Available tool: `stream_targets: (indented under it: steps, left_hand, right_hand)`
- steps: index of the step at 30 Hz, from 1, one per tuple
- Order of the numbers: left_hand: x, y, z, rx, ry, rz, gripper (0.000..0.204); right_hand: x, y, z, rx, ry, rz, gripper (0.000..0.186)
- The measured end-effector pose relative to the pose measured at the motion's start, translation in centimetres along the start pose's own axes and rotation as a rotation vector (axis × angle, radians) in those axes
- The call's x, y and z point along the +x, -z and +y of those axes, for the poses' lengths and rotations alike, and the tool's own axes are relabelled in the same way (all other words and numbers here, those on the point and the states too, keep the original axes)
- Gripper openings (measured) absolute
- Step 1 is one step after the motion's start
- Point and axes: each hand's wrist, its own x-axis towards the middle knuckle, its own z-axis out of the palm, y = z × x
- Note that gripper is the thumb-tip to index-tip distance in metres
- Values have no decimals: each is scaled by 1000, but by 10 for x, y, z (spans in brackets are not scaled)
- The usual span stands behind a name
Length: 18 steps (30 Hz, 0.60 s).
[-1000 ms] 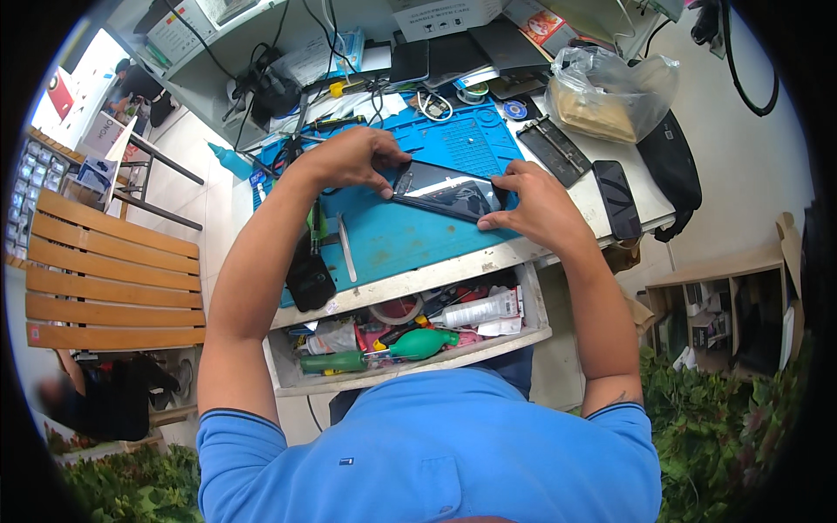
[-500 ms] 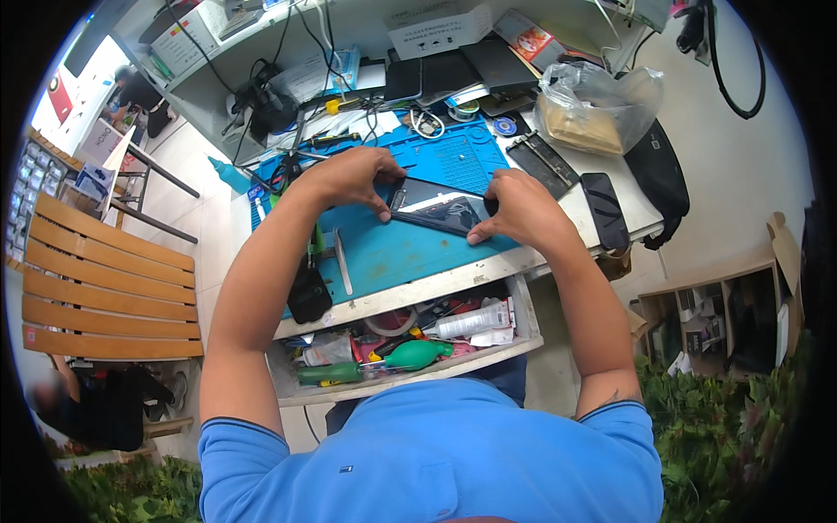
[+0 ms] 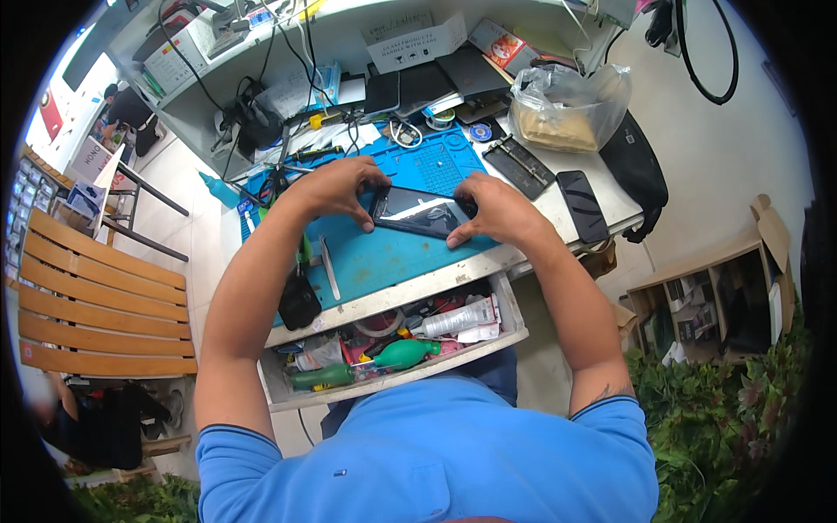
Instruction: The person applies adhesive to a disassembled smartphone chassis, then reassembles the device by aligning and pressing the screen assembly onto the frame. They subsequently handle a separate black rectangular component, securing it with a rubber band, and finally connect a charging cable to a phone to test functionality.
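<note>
Your R fingers (image 3: 456, 238) are edging closer to your L fingers (image 3: 366, 223), hiding more of the phone's (image 3: 417, 212) R end.

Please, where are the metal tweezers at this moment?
In the head view, the tweezers lie on the blue mat's left side, right of the left forearm, near the open drawer.

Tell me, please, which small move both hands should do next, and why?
I would perhaps tilt the dark phone-like device slightly: the left hand and right hand are at its opposite ends, well placed to angle it, and what looks like a bright reflection crosses its glossy face, making part of it hard to see.
</note>
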Motion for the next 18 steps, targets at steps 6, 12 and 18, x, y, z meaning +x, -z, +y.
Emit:
stream_targets:
  steps: [6,12,18]
  left_hand:
    - [9,12,18,73,54,-89,87]
    - [-4,4,13,-163,-3,59,69]
    - [-31,-20,1,-431,-80,235,30]
  right_hand:
    - [16,12,3,28,-56,-144,89]
    - [6,14,-17,53,29,-118,85]
    - [-15,-21,-9,221,267,103,45]
